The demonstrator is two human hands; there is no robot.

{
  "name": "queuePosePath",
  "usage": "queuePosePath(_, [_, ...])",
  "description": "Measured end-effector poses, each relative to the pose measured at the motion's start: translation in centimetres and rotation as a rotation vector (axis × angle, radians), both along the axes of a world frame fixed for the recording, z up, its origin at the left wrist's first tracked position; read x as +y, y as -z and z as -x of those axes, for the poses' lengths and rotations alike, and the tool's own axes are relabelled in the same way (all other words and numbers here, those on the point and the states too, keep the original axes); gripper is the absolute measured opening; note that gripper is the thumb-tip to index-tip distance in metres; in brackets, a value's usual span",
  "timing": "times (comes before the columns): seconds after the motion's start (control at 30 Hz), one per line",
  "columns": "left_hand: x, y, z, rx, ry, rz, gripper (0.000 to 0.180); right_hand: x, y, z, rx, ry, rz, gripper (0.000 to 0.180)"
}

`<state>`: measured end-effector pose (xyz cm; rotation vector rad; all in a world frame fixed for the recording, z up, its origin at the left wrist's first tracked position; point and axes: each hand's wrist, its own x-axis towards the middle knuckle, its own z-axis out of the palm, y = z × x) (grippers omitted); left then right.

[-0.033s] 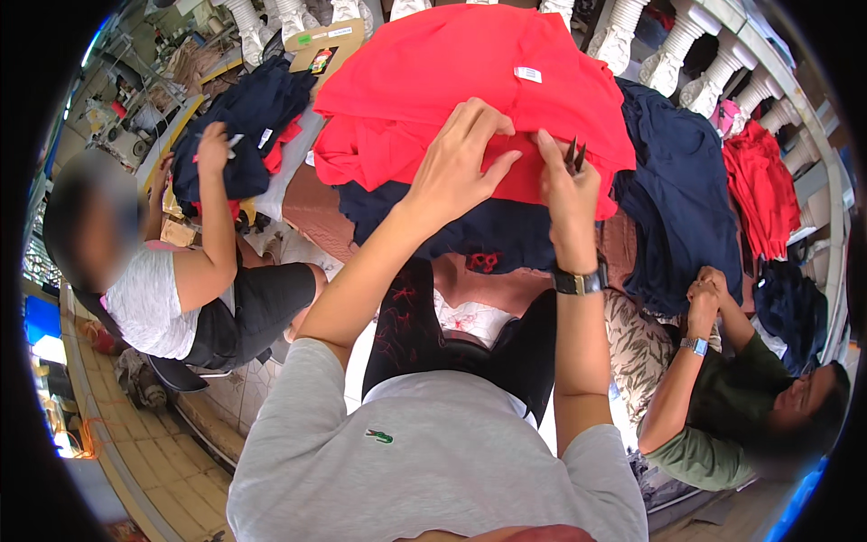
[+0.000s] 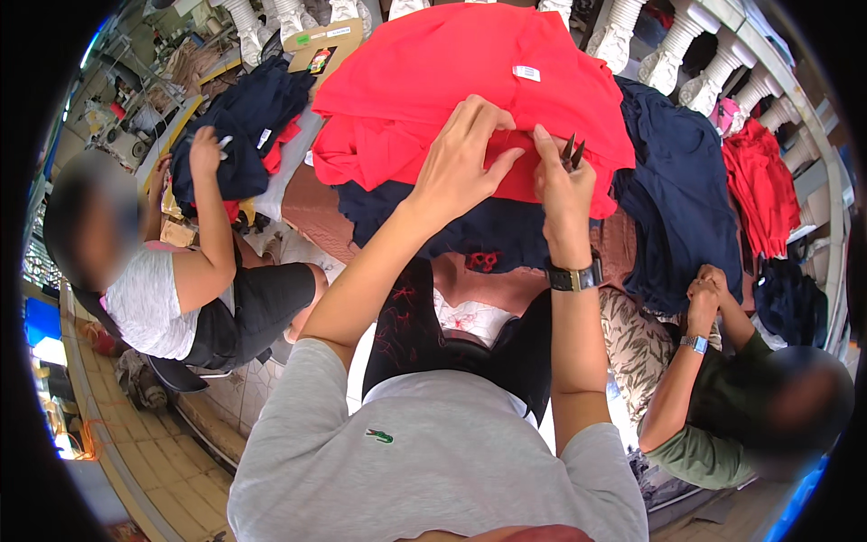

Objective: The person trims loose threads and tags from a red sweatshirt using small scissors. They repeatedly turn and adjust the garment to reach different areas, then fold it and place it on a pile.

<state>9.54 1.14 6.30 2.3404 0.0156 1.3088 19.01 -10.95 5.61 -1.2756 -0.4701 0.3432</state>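
Observation:
A heap of red garments (image 2: 406, 72) with a small white label lies in front of me. My left hand (image 2: 465, 149) rests on the red cloth, its fingers bent and its thumb standing apart from them. Close by on the right, my right hand (image 2: 567, 190) is closed around dark thread snips (image 2: 573, 152), whose two pointed blades stick up past the fingers. The right thumb is raised toward the left fingertips. Any thread between the hands is too fine to make out. Under the red pile lies navy cloth (image 2: 433, 239).
Navy garments (image 2: 668, 172) and red garments (image 2: 761, 194) hang at the right. On the left, a person (image 2: 172, 298) handles navy cloth (image 2: 244, 135). Another person (image 2: 722, 415) sits at the right with hands together. White balusters (image 2: 623, 36) line the far side.
My right hand has shifted slightly left with the snips, nearer my left hand. My left hand has barely moved. The left person's hand has moved a little to the left.

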Motion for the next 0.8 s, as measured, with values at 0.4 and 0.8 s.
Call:
queuePosePath(0.4, [-1.4,0.2,0.0,-0.086,0.072,0.273,0.019,-0.4,2.2,1.5,-0.023,-0.138,-0.109,0.037])
queuePosePath(0.8, [-1.6,3.0,0.6,0.125,0.120,0.500,0.005,-1.7,4.2,2.6,-0.035,-0.106,0.071,0.030])
